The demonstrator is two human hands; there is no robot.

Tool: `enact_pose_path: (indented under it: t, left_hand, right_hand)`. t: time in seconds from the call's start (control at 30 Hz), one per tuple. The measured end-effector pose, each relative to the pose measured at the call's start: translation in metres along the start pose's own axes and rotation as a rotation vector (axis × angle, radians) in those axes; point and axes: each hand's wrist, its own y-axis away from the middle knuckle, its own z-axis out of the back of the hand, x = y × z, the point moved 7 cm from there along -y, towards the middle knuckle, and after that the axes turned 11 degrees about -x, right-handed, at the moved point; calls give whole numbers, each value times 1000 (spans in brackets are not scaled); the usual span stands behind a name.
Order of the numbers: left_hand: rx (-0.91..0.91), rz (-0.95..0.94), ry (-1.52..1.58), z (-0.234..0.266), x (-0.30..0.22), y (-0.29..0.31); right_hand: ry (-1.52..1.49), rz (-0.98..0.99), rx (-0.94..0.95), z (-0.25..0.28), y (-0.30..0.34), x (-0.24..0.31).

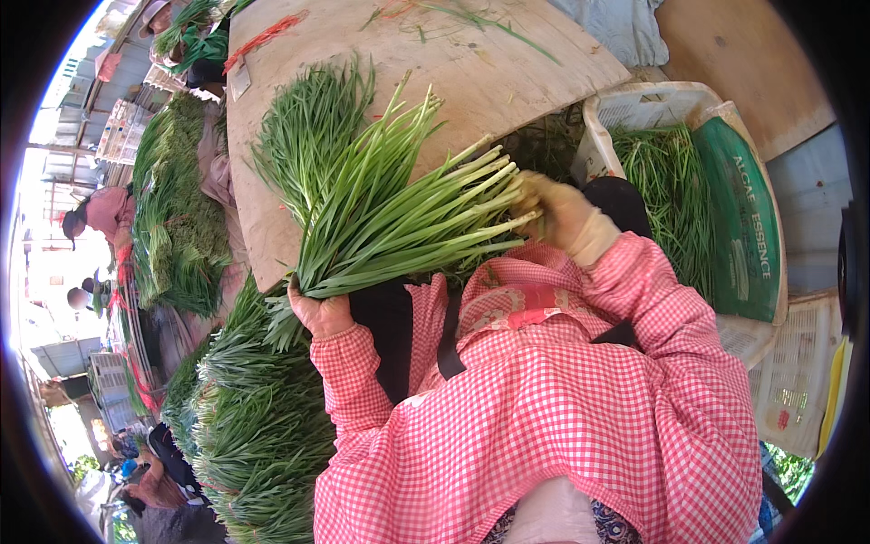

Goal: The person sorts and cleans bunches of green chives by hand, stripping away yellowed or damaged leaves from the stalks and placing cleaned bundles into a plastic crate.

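A loose fan of garlic chives [412, 218] lies across in front of me, its pale stem ends to the right and its green leaves to the left. My left hand [324, 314] is bare and grips the leafy end from below, its fingers partly hidden under the leaves. At the stem ends is my right hand [564, 214], in a tan glove and slightly blurred, with its fingers curled on some of the stems. Another bunch of garlic chives [313, 127] rests on the wooden board [507, 82], behind and partly under the fan.
Red ties [265, 42] and stray leaves lie on the board. At right, a white plastic crate [598, 136] holds more greens beside a green sack [739, 213]. Stacked chive bundles [258, 426] stand at left. Beyond are a heap of greens [177, 208] and a person in pink [107, 216].
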Motion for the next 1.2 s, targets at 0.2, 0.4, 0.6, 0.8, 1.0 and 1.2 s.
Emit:
enact_pose_path:
  t: [0.2, 0.4, 0.6, 0.8, 1.0, 1.2]
  left_hand:
    - [119, 53, 32, -5, -3, 5]
    - [156, 110, 66, -13, 9, 13]
    - [186, 118, 22, -21, 12, 20]
    - [159, 129, 8, -23, 16, 24]
    - [111, 22, -20, -25, 13, 24]
    - [277, -119, -119, -63, 14, 56]
  right_hand:
    - [-159, 118, 486, -16, 33, 95]
    - [1268, 891, 44, -35, 18, 89]
    - [1453, 1168, 54, -102, 44, 65]
    - [1332, 1288, 155, -92, 32, 48]
    - [1159, 1138, -362, -15, 15, 128]
    - [1720, 1161, -303, -5, 16, 148]
